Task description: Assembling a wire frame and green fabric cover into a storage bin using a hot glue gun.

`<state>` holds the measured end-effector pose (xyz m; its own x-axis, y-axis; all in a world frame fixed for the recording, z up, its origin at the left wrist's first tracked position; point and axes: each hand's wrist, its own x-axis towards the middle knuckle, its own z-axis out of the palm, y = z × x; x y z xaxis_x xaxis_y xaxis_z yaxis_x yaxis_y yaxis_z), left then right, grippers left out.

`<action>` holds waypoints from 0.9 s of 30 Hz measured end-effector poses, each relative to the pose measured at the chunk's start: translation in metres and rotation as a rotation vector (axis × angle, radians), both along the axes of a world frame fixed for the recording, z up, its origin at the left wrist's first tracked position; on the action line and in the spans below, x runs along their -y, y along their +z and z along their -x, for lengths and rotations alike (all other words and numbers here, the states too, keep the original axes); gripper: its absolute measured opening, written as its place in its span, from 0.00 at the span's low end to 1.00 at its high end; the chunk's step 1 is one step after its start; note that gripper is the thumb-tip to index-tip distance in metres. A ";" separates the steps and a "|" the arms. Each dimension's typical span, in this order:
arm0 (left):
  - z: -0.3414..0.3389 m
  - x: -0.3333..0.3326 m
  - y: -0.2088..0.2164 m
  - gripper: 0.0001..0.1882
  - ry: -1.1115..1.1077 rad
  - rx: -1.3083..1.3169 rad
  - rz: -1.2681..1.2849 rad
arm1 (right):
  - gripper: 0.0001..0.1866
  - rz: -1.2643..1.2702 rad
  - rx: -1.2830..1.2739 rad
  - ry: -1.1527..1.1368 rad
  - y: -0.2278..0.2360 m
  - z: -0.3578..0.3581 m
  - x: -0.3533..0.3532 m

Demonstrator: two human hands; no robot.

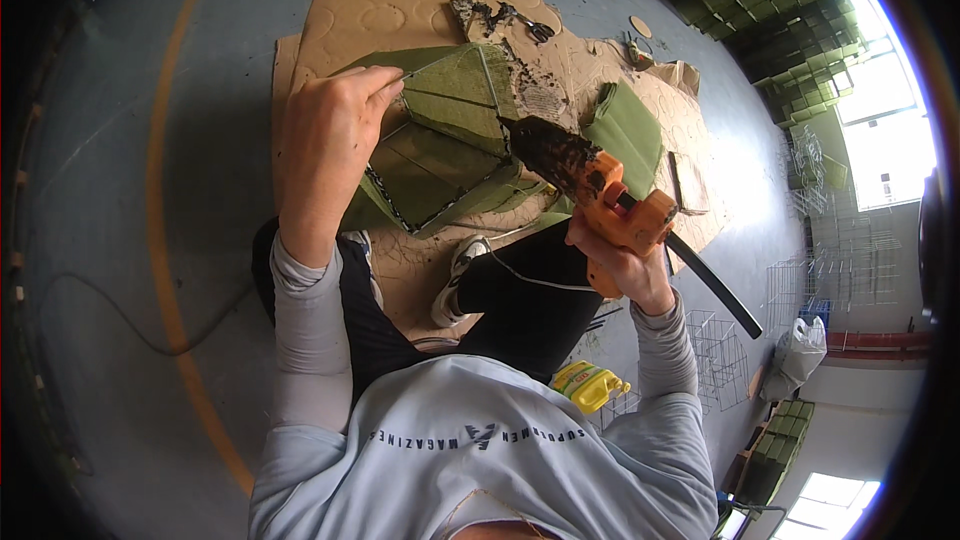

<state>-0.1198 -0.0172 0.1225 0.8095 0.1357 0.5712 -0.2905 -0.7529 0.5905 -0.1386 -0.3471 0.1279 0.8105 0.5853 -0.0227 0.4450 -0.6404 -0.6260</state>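
My right hand [632, 268] grips an orange hot glue gun [620, 212] whose front is crusted with dark residue. A black glue stick [715, 285] juts from its rear. The nozzle points at a wire edge of a box-like wire frame covered in green fabric [450, 90]; whether it touches, I cannot tell. With thumb and fingers pinched together, my left hand [335, 125] holds the upper left edge of that fabric-covered frame. Dark glue lines run along several of the frame's edges. The frame sits on cardboard [350, 15] in front of my feet.
Folded green fabric [628, 135] lies right of the gun. Scissors [540, 30] rest beyond, near dark glue scraps. A yellow jug [588, 385] stands beside my right leg. Wire cages [715, 350] and stacked green boxes [780, 25] are at right. A cable [130, 325] crosses the left floor.
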 end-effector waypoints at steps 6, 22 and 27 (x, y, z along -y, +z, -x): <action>0.000 0.000 0.002 0.10 0.008 -0.013 0.004 | 0.24 -0.003 0.042 0.054 -0.001 -0.009 -0.001; 0.000 0.002 0.001 0.09 -0.004 -0.004 0.010 | 0.14 -0.063 -0.015 -0.032 0.007 -0.017 -0.009; 0.001 0.002 0.001 0.09 0.017 -0.015 -0.016 | 0.22 -0.156 -0.298 -0.157 0.014 -0.005 -0.016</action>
